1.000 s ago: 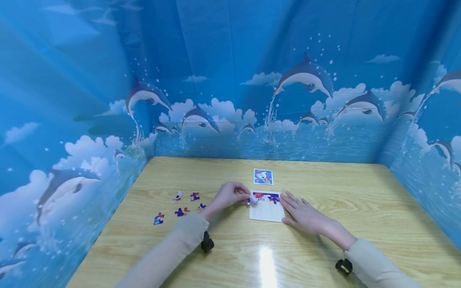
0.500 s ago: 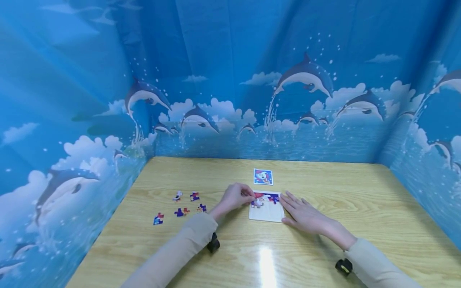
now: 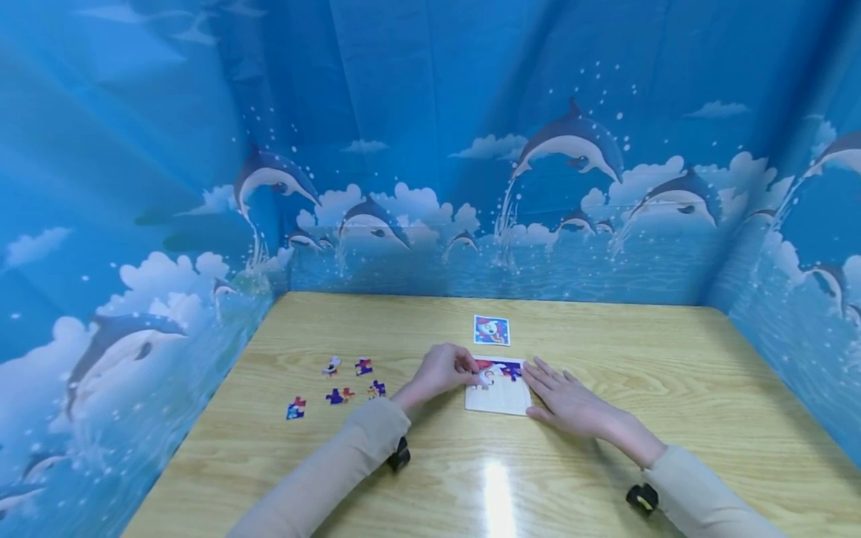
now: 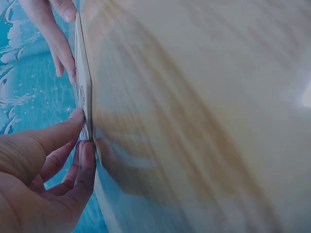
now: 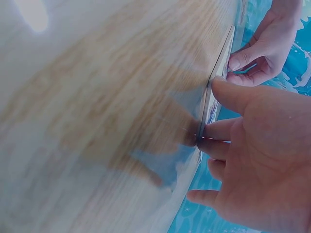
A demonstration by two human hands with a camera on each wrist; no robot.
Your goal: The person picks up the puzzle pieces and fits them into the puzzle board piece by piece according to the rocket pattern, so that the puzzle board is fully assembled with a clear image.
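Observation:
A pale wooden puzzle board (image 3: 498, 401) lies on the table, with picture pieces along its far side. My left hand (image 3: 444, 372) is at the board's left edge, its thumb and fingertips on a white and purple jigsaw piece (image 3: 483, 382) there; fingers partly cover the piece. In the left wrist view, the left hand's thumb (image 4: 73, 124) lies on the board's top and other fingertips meet its side edge. Flat and with straight fingers, my right hand (image 3: 568, 400) rests against the right edge of the board, steadying contact also visible in the right wrist view.
Several loose jigsaw pieces (image 3: 335, 397) are spread on the table to the left. A small picture card (image 3: 492, 329) lies beyond the board. The wooden table (image 3: 605, 336) is bordered by a blue dolphin curtain (image 3: 430, 149) at the back and sides.
My left hand has moved slightly right, bringing the jigsaw piece from the board's left edge onto the board below the top row. The right hand has stayed in place.

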